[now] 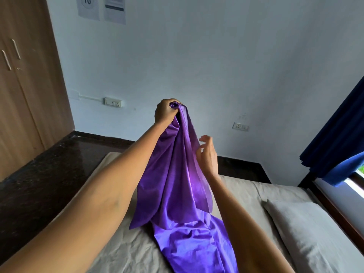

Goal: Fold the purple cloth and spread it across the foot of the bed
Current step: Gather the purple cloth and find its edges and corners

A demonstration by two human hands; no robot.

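The shiny purple cloth (177, 184) hangs in long folds from my left hand (165, 112), which is raised and shut on its bunched top end. The lower part of the cloth trails down and lies crumpled on the bed (122, 251), which has a grey sheet. My right hand (206, 154) is lower and to the right, fingers apart, right beside the hanging edge of the cloth; it grips nothing that I can see.
A grey pillow (315, 233) lies on the bed at the right. A wooden wardrobe (25, 95) stands at the left beside dark floor (49, 174). A blue curtain (338, 134) and a window are at the right. The white wall ahead carries sockets.
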